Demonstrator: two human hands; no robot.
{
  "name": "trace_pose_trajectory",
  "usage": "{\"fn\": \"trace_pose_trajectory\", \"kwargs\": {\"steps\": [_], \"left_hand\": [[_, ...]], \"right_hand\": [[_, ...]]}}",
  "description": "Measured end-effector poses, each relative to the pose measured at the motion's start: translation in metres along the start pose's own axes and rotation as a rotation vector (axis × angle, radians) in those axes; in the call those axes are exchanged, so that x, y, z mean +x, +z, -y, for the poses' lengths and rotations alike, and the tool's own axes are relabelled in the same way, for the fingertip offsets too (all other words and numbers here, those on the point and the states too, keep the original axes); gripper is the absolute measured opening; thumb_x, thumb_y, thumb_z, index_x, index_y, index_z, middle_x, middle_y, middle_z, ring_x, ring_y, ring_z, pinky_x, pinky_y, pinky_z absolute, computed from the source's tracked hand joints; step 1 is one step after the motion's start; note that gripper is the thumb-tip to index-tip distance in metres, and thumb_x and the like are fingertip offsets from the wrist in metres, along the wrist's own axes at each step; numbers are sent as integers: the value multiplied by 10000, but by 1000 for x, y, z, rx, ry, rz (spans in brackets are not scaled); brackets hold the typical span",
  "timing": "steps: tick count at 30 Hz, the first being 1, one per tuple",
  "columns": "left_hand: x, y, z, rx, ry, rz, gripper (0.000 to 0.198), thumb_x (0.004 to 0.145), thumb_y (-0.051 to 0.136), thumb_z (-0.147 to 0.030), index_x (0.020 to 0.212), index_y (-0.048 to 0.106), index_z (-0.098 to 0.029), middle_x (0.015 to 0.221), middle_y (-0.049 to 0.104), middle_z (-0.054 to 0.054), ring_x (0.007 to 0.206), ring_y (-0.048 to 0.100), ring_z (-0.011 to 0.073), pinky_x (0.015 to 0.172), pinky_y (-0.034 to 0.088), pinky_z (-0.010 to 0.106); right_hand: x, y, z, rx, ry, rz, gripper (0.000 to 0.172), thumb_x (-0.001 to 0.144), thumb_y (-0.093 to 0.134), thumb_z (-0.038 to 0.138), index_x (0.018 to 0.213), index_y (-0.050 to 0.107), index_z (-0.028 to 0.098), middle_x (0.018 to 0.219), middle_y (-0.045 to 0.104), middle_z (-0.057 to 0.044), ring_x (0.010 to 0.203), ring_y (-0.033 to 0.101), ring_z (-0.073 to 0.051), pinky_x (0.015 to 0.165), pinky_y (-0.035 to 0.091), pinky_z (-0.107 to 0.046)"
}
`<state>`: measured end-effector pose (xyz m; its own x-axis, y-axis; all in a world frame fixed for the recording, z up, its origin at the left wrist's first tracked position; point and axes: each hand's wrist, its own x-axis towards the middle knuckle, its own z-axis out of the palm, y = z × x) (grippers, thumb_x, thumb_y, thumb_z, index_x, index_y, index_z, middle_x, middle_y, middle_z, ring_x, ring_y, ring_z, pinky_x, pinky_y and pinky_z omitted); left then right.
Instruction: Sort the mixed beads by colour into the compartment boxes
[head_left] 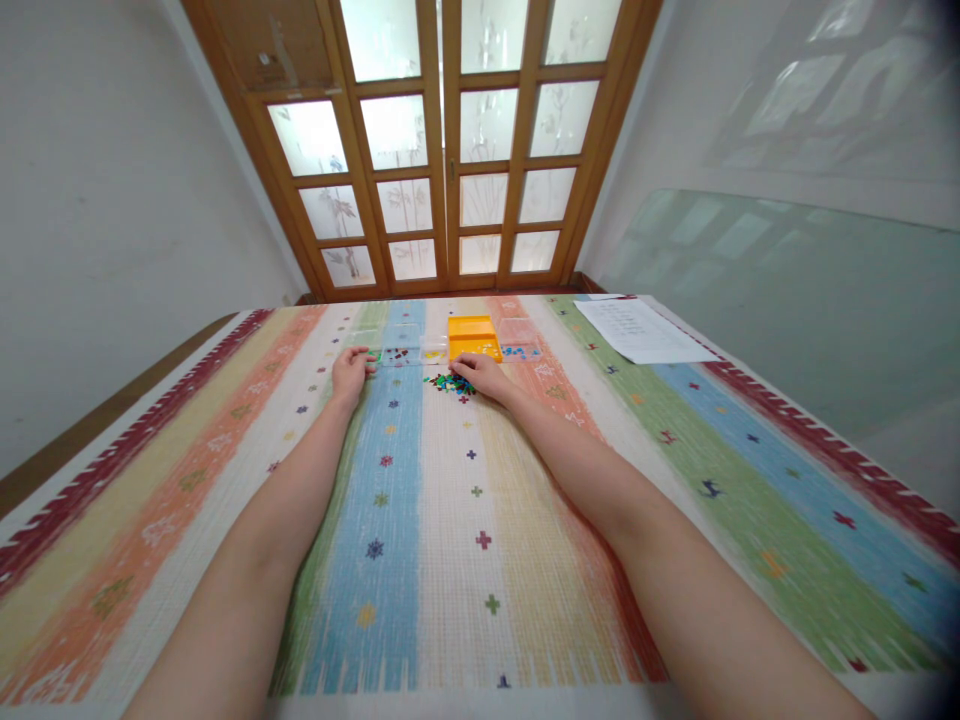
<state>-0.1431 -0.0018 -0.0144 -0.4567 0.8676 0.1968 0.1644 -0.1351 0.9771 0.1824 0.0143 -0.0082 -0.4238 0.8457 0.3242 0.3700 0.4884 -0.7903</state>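
A small heap of tiny coloured beads (pixel 448 382) lies on the striped cloth far out in front of me. My right hand (pixel 484 373) rests at the heap's right edge, fingers bent down onto the beads; whether it pinches one is too small to see. My left hand (pixel 350 367) lies to the left with curled fingers touching the left end of a clear compartment box (pixel 405 353). The box holds small groups of sorted beads. An orange tray (pixel 472 336) stands just behind my right hand.
The striped tablecloth (pixel 420 520) covers the whole table. A printed sheet of paper (pixel 637 328) lies at the far right. Wooden glass-paned doors (pixel 450 150) stand beyond the table's far edge, and walls close in on both sides.
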Motion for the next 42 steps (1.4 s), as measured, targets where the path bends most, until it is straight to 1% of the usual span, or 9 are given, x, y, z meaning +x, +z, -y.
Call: {"fn": "trace_pose_trajectory", "kwargs": {"steps": [8,15,18,22,26,30,32,36,42], "left_hand": [[-12,4,-4,286,192,124,263,850,584,-227,1074,722,-214,898,754,38,669,643,180,717,517,295],[-20,10,-8,340,255,181,233,870,608,-215,1058,744,-226,857,744,33,728,644,207,795,515,324],[-26,15,-12,330,252,203,206,853,627,-200,1009,757,-236,863,745,32,752,648,220,804,511,330],[-34,23,-15,375,280,262,205,863,610,-200,982,768,-255,865,744,30,760,651,230,792,507,334],[-39,34,-15,501,386,336,224,904,574,-237,1003,772,-272,858,742,43,786,654,249,802,499,353],[-48,47,-19,671,552,470,178,896,606,-244,951,774,-255,984,745,78,959,662,276,895,485,371],[-51,53,-21,751,614,529,186,920,587,-258,944,771,-245,1013,729,88,987,657,270,905,478,369],[-53,65,-22,874,654,516,211,952,548,-273,960,753,-223,1004,712,107,940,657,264,845,473,369],[-47,79,-21,897,595,480,182,938,559,-271,934,735,-223,940,734,101,876,659,253,793,479,352]], "right_hand": [[0,0,2,-3,-10,2,330,964,570,444,901,762,183,900,760,-44,843,653,-188,761,456,-279],[0,1,0,-4,-22,4,309,980,573,416,911,768,186,911,768,-42,846,664,-189,776,462,-281],[-1,4,0,-77,-40,-4,261,1000,569,357,967,770,194,967,776,-48,894,671,-194,821,471,-290],[-3,9,2,-260,-165,5,213,1013,580,306,1054,764,207,1067,755,-71,990,651,-206,895,457,-309],[-4,12,4,-424,-194,16,226,1035,573,319,1026,765,199,1043,712,-93,997,620,-217,888,438,-312],[-4,12,6,-484,-208,30,229,1042,584,339,1033,765,200,1048,687,-98,1005,598,-221,898,422,-316],[-4,12,6,-490,-211,40,242,1050,569,337,1027,765,197,1027,683,-95,990,593,-218,893,418,-314],[0,12,2,-472,-202,26,284,1069,507,285,1001,762,180,1001,690,-99,967,591,-214,891,415,-316],[2,11,-5,-378,-141,8,265,1045,507,248,997,756,172,1023,713,-97,964,605,-211,890,435,-313]]}}
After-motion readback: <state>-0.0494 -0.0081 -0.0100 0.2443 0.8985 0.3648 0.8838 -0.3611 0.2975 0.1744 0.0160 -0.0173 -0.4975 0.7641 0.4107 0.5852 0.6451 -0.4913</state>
